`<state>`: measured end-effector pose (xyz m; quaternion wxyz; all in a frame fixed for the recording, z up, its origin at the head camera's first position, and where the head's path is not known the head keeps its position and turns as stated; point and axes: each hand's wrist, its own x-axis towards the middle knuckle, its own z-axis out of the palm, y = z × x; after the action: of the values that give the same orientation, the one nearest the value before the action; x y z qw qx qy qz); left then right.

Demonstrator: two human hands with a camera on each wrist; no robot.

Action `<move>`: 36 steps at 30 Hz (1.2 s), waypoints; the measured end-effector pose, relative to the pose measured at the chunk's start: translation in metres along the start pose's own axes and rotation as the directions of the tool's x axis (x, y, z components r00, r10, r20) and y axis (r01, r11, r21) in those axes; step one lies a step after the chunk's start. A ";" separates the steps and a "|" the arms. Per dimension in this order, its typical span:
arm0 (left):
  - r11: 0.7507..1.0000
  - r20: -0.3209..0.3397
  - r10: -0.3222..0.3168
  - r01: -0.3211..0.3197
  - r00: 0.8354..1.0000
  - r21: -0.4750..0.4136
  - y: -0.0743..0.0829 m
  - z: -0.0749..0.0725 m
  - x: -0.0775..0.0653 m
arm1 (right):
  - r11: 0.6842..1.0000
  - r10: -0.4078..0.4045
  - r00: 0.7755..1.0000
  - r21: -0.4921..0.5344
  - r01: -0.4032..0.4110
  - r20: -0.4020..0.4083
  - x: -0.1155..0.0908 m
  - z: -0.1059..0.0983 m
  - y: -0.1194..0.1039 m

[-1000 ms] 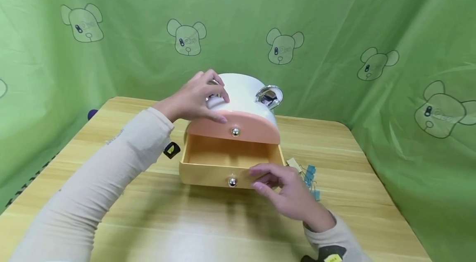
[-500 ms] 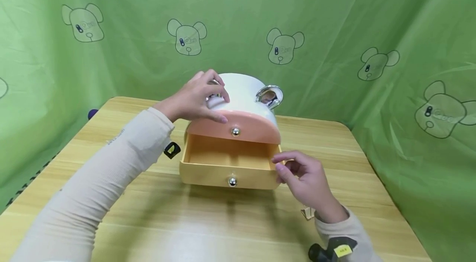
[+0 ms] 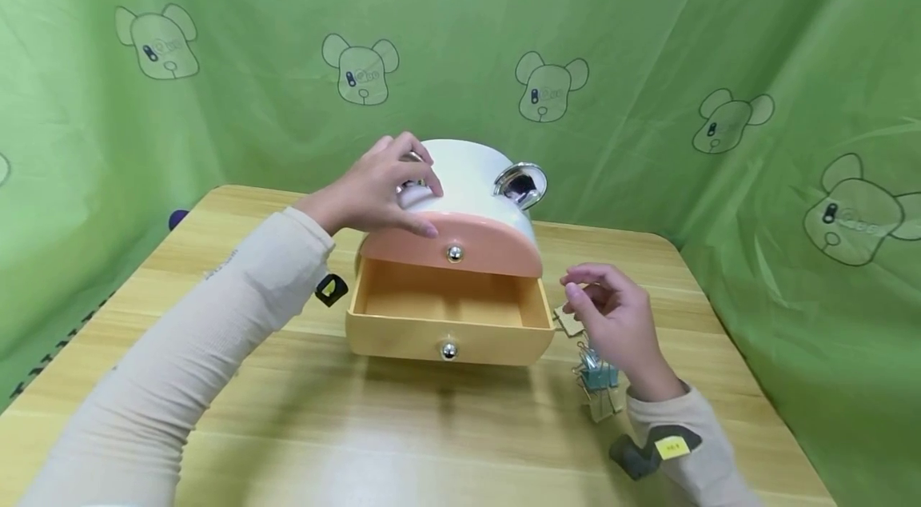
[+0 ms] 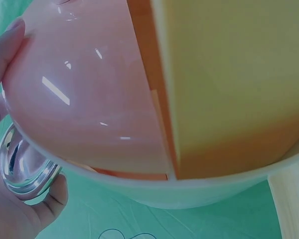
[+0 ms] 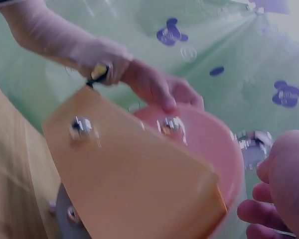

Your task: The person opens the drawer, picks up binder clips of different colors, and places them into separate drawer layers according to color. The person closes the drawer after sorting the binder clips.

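A small white drawer box (image 3: pixel 471 171) with silver ears stands mid-table in the head view. Its pink upper drawer (image 3: pixel 489 247) is closed, while the yellow lower drawer (image 3: pixel 403 335) is pulled out with nothing visible inside. My left hand (image 3: pixel 381 183) grips the box's top left, fingers around the left silver ear (image 4: pixel 30 164) and thumb against the pink front. Right of the box, my right hand (image 3: pixel 619 315) hangs apart from it, fingers loosely curled with nothing seen in them. Below that hand lie blue binder clips (image 3: pixel 599 373) and a pale yellow binder clip (image 3: pixel 568 321), partly hidden.
The wooden table (image 3: pixel 288 427) extends around the box. A green curtain (image 3: pixel 460 3) with mouse-head drawings encloses the back and sides. At the table's far left edge a purple round thing (image 3: pixel 177 218) shows.
My right hand has moved from the yellow drawer's front, past its right corner, to the right and away from the box. The left hand keeps its grip. The drawer stays pulled out.
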<state>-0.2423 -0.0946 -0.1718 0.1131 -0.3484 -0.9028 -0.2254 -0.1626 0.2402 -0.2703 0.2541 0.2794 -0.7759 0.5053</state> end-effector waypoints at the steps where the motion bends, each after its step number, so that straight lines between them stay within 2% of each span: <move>1: 1.000 -0.003 0.002 -0.002 1.000 0.000 0.000 0.000 0.000 | 0.999 0.022 1.000 -0.038 -0.022 -0.005 0.001 -0.001 0.004; 5: 1.000 -0.006 0.006 -0.006 1.000 0.002 -0.001 0.000 0.000 | 0.983 0.133 0.991 -0.130 -0.132 -0.002 0.002 -0.004 0.019; 10: 1.000 -0.001 0.006 -0.006 1.000 0.006 -0.001 0.000 0.000 | 0.953 0.245 0.968 -0.198 -0.231 0.050 0.001 -0.007 0.029; 18: 1.000 -0.009 0.008 -0.008 1.000 0.009 -0.002 0.000 0.000 | 0.918 0.331 0.936 -0.270 -0.290 0.121 0.003 -0.010 0.047; 30: 1.000 -0.004 -0.001 0.001 1.000 0.004 -0.001 0.000 -0.001 | 0.837 0.488 0.855 -0.370 -0.402 0.176 0.001 -0.021 0.080; 36: 1.000 -0.009 0.003 -0.003 1.000 0.006 -0.001 0.000 -0.001 | 0.816 0.520 0.833 -0.400 -0.417 0.191 -0.002 -0.024 0.089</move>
<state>-0.2422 -0.0957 -0.1728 0.1184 -0.3484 -0.9025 -0.2239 -0.2195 0.2921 -0.3203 0.0476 0.1004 -0.9251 0.3630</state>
